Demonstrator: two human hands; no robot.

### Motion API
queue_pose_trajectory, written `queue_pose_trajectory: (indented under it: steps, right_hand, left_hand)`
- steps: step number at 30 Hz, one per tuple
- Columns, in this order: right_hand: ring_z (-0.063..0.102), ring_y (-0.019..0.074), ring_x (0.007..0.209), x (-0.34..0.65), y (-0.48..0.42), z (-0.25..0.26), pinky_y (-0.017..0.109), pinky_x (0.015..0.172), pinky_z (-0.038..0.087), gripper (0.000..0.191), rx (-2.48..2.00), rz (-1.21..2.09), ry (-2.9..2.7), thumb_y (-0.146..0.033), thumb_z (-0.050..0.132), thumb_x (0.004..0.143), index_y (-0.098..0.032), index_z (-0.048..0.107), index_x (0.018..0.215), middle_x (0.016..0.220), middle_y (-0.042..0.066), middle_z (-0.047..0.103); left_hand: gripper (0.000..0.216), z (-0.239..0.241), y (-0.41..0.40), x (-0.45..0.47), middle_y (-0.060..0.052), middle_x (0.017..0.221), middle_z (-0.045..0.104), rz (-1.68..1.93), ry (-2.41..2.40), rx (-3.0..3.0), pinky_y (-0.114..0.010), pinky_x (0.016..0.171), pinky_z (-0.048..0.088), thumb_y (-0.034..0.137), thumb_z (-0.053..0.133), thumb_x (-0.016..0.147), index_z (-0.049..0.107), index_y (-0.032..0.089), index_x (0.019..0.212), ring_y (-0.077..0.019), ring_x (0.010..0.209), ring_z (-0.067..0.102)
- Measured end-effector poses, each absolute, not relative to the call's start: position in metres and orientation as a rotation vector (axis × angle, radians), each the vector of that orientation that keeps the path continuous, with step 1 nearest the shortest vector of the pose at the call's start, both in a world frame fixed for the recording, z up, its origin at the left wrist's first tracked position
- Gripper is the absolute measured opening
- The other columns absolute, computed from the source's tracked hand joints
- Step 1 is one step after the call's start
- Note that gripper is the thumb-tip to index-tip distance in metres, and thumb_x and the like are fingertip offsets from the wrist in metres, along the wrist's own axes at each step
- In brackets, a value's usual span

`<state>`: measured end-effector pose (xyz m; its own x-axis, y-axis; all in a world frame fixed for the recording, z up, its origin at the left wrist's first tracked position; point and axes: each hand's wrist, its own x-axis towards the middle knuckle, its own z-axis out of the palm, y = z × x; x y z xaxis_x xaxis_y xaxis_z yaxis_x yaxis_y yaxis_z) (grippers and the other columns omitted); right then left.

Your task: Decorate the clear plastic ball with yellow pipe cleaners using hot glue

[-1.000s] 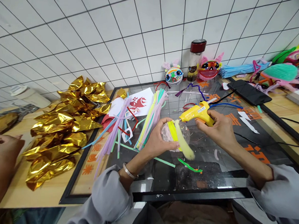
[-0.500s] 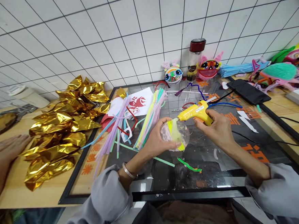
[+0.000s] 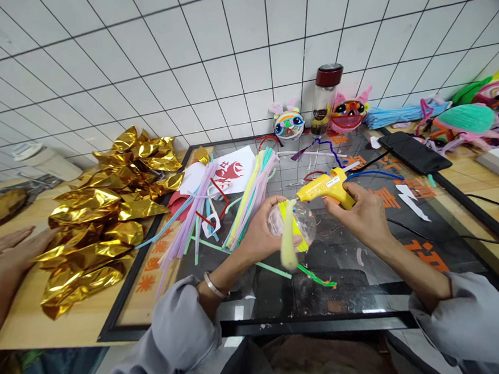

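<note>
My left hand [image 3: 256, 232] is closed around a clear plastic ball [image 3: 308, 221] above the glass tabletop. A bright yellow strip [image 3: 300, 240] runs over the ball. In front of it, a pale yellow-green strip [image 3: 288, 247] hangs down toward me, its upper end at the nozzle of a yellow glue gun [image 3: 318, 188]. Gripping that glue gun by its handle is my right hand [image 3: 365, 213]. The nozzle meets the top of the ball or the strip; exact contact is too small to tell.
Pastel pipe cleaners [image 3: 250, 198] lie left of the ball, beyond them gold foil pieces [image 3: 89, 221] and another person's hand [image 3: 18, 248]. A green pipe cleaner [image 3: 315, 274] lies in front. At the back stand a glass bottle [image 3: 321, 110] and decorated balls [image 3: 289, 125]; a phone [image 3: 415, 151] lies right.
The pale strip, earlier lying against the ball, now stands away with its lower end hanging toward me. Both hands stay almost in place. The other person's hand has shifted slightly.
</note>
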<state>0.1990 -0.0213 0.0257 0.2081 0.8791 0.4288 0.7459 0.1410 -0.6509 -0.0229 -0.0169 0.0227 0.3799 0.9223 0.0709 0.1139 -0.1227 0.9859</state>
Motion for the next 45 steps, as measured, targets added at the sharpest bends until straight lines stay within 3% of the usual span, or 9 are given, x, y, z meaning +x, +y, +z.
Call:
queue_pose_trajectory:
  steps: [6,19,26,45]
  right_hand:
    - [0.032,0.0090,0.049,0.2004,-0.0220,0.0259,0.025,0.049,0.024,0.033,-1.599,0.203,-1.568,-0.048,0.060,0.069,-0.022,0.040,0.060,0.052,-0.006,0.035]
    - [0.033,0.0093,0.048,0.2004,-0.0219,0.0260,0.025,0.049,0.025,0.030,-1.605,0.194,-1.570,-0.048,0.059,0.070,-0.022,0.045,0.064,0.053,-0.006,0.038]
    - [0.032,0.0092,0.049,0.2012,-0.0229,0.0263,0.025,0.049,0.025,0.032,-1.577,0.177,-1.591,-0.045,0.060,0.071,-0.023,0.040,0.059,0.052,-0.006,0.035]
    - [0.034,0.0098,0.050,0.2052,-0.0245,0.0257,0.025,0.049,0.026,0.030,-1.584,0.200,-1.601,-0.043,0.062,0.070,-0.022,0.044,0.061,0.054,-0.005,0.036]
  left_hand:
    - [0.073,0.0258,-0.0180,-0.0240,-0.005,0.109,0.060,0.878,0.976,1.524,-0.034,0.088,0.049,0.033,0.083,0.054,0.049,0.018,0.117,-0.0222,0.097,0.058]
    - [0.071,0.0233,-0.0168,-0.0231,-0.005,0.110,0.058,0.926,0.965,1.541,-0.034,0.091,0.046,0.033,0.083,0.052,0.050,0.019,0.113,-0.0239,0.104,0.056]
    - [0.072,0.0231,-0.0171,-0.0242,-0.004,0.106,0.059,0.879,0.957,1.505,-0.033,0.086,0.048,0.032,0.083,0.054,0.049,0.019,0.115,-0.0208,0.094,0.057]
    - [0.074,0.0212,-0.0164,-0.0249,-0.004,0.107,0.057,0.883,0.960,1.515,-0.033,0.087,0.046,0.034,0.084,0.053,0.048,0.019,0.116,-0.0211,0.096,0.055]
